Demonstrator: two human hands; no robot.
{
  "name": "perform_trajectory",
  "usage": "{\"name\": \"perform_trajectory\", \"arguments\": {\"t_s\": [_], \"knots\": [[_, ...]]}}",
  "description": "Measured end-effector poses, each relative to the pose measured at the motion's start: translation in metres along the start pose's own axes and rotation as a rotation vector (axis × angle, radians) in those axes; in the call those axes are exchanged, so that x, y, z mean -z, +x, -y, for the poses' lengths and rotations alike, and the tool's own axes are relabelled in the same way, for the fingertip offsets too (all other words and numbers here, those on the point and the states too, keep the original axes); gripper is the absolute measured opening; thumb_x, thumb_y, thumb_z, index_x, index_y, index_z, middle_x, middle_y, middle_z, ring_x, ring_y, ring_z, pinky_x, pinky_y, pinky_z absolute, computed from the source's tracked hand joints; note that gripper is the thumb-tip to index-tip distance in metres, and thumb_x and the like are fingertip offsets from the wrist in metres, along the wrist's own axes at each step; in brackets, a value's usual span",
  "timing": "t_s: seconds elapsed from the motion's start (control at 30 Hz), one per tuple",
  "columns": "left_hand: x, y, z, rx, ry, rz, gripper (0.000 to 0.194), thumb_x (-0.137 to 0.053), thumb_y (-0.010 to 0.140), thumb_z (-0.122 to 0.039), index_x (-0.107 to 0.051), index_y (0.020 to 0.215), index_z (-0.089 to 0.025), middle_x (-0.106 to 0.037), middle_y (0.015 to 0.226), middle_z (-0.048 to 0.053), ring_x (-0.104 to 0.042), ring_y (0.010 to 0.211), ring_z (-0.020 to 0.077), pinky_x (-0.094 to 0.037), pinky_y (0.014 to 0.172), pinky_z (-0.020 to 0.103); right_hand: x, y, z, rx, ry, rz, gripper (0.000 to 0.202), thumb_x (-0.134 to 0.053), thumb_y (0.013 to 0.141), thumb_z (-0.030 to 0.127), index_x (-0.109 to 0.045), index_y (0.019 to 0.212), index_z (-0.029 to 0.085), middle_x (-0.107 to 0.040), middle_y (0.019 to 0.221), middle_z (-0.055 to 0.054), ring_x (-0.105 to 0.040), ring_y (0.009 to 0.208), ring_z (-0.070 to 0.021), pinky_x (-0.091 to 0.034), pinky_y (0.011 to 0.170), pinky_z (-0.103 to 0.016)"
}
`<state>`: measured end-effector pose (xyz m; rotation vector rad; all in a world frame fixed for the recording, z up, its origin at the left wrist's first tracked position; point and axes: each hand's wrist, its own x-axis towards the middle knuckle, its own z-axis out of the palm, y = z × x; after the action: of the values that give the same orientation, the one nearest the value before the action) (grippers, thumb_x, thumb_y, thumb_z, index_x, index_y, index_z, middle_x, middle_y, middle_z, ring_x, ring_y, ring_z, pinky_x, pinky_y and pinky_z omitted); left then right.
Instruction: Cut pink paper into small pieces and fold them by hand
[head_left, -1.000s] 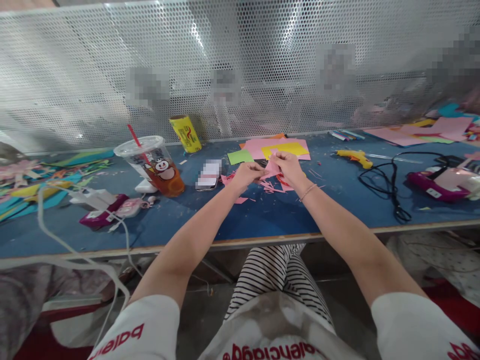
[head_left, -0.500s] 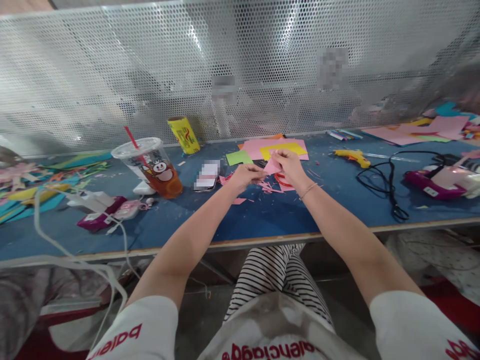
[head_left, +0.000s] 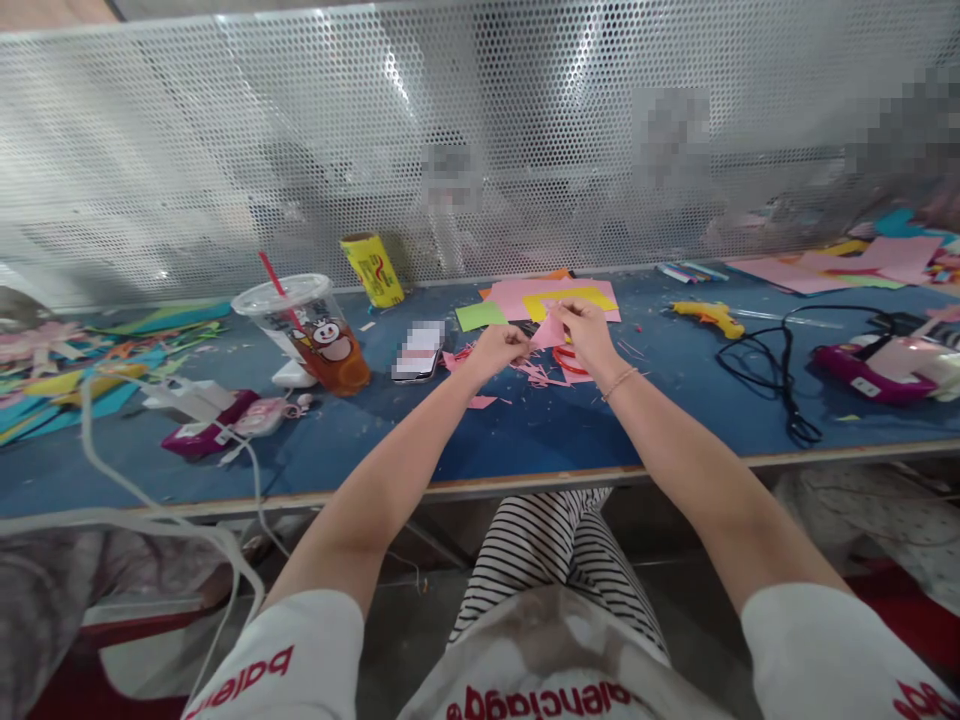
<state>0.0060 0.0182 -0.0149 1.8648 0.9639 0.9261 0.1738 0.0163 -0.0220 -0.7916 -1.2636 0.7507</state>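
Observation:
A small folded-looking piece of pink paper (head_left: 547,333) is pinched by my right hand (head_left: 586,330) above the blue table. My left hand (head_left: 501,350) has its fingers curled together at the left corner of that paper; the exact grip of the fingertips is partly hidden. Beneath and around both hands lie thin pink paper scraps (head_left: 536,374) and red scissor handles (head_left: 564,358). Just behind, a yellow paper strip (head_left: 604,300) rests on a larger pink sheet (head_left: 510,294), with a green sheet (head_left: 480,317) to the left.
On the left stand a plastic cup of drink (head_left: 330,350), a phone (head_left: 418,352), a yellow roll (head_left: 373,272) and a purple power strip (head_left: 196,436) with white cables. A yellow glue gun (head_left: 709,318), black cable (head_left: 786,375) and another purple strip (head_left: 862,375) lie right. A perforated metal screen (head_left: 525,150) closes the back.
My left hand's fingers have curled in closer at the paper's corner. The right hand keeps its pinch on the pink paper. The whole view has shifted slightly.

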Motion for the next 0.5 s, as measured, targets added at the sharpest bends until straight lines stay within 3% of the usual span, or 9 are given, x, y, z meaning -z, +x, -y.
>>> {"name": "perform_trajectory", "arguments": {"t_s": [0.13, 0.3, 0.5], "knots": [[-0.002, -0.003, -0.002, -0.052, 0.052, 0.034, 0.019, -0.062, 0.068, -0.030, -0.057, 0.061, -0.014, -0.054, 0.054, -0.001, -0.048, 0.050, 0.0076, -0.037, 0.054, 0.022, -0.001, -0.002, -0.001, -0.019, -0.082, 0.005, 0.026, -0.064, 0.071, 0.038, -0.054, 0.056, 0.019, -0.042, 0.048, 0.005, -0.034, 0.047, -0.0082, -0.028, 0.049, -0.025], [-0.004, -0.004, -0.006, -0.130, 0.145, -0.099, 0.036, -0.051, 0.078, -0.043, -0.048, 0.056, -0.015, -0.041, 0.052, -0.003, -0.036, 0.051, 0.0072, -0.027, 0.050, 0.022, -0.010, -0.008, -0.003, -0.004, -0.179, 0.082, 0.021, -0.064, 0.069, 0.037, -0.061, 0.061, 0.017, -0.055, 0.060, 0.002, -0.046, 0.059, -0.0104, -0.035, 0.059, -0.026], [-0.007, -0.004, -0.006, -0.174, 0.184, -0.158, 0.032, -0.051, 0.079, -0.036, -0.043, 0.054, -0.016, -0.039, 0.050, -0.004, -0.035, 0.050, 0.0070, -0.027, 0.051, 0.022, -0.014, -0.009, -0.003, -0.032, -0.087, 0.062, 0.022, -0.064, 0.067, 0.037, -0.058, 0.060, 0.017, -0.050, 0.057, 0.003, -0.043, 0.056, -0.0092, -0.034, 0.057, -0.025]]}}
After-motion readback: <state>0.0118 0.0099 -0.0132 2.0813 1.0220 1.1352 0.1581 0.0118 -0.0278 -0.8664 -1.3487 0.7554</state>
